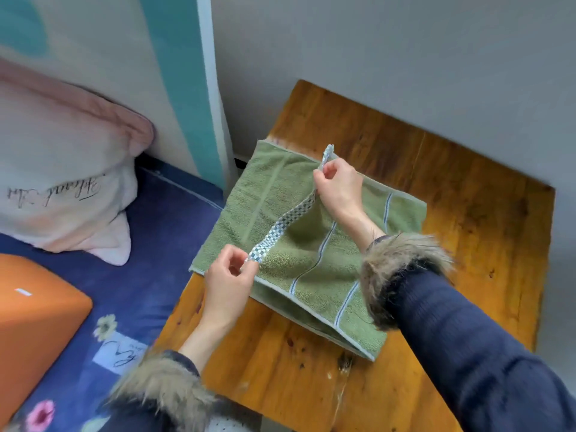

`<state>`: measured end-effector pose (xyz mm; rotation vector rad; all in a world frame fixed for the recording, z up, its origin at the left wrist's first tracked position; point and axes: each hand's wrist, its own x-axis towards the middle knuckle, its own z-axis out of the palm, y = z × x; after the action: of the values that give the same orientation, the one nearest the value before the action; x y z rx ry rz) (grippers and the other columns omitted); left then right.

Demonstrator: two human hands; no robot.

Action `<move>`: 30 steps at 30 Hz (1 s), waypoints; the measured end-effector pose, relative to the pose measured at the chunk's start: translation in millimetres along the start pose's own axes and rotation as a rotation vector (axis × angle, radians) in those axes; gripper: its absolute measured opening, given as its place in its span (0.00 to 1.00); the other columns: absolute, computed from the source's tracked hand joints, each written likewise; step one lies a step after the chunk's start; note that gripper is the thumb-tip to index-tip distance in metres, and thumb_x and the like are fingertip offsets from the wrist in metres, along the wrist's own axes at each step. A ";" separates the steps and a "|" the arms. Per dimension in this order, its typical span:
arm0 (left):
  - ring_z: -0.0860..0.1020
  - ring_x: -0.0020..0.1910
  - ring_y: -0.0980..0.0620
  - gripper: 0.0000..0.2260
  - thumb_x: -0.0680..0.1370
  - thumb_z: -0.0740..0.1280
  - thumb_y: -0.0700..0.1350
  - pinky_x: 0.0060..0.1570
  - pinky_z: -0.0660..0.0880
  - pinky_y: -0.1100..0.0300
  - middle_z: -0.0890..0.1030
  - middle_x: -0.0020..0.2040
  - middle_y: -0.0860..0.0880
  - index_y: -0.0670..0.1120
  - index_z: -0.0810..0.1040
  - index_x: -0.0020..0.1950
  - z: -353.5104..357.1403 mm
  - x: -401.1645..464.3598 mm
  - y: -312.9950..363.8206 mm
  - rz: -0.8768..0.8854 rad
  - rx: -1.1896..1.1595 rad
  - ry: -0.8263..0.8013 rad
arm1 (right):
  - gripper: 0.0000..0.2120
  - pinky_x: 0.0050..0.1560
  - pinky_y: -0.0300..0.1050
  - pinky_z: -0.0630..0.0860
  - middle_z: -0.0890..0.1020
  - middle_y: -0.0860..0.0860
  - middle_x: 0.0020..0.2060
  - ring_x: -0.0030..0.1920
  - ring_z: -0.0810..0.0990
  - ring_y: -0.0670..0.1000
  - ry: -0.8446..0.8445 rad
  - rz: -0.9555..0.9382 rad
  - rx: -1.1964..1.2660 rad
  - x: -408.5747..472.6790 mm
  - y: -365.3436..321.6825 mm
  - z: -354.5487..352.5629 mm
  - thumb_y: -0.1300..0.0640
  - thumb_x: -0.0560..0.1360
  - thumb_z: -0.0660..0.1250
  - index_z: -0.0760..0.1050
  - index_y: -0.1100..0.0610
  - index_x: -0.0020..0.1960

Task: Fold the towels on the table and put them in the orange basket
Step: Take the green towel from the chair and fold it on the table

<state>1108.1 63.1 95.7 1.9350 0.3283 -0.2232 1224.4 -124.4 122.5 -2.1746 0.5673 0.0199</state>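
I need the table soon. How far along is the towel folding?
Done: the green towel lies doubled on the wooden table. In hand: the left hand and right hand each pinch a corner of its checkered edge, lifted over it. Left: finish the folds and put it in the orange basket, which shows no towel from here.

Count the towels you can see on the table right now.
1: a green striped terry towel on the wooden table, its checkered edge pinched by both hands. Others could lie hidden beneath it.
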 end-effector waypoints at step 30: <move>0.48 0.77 0.47 0.26 0.79 0.61 0.53 0.75 0.47 0.48 0.54 0.77 0.46 0.42 0.62 0.73 66.2 73.5 -14.5 0.291 0.726 -0.558 | 0.28 0.70 0.66 0.58 0.50 0.53 0.77 0.76 0.49 0.54 -0.127 0.294 -0.660 -68.1 170.7 -57.5 0.43 0.81 0.45 0.50 0.54 0.76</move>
<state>1172.6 15.9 35.6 2.4779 -0.4675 -0.7461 1083.9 -230.6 44.6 -2.6676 0.8941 0.5720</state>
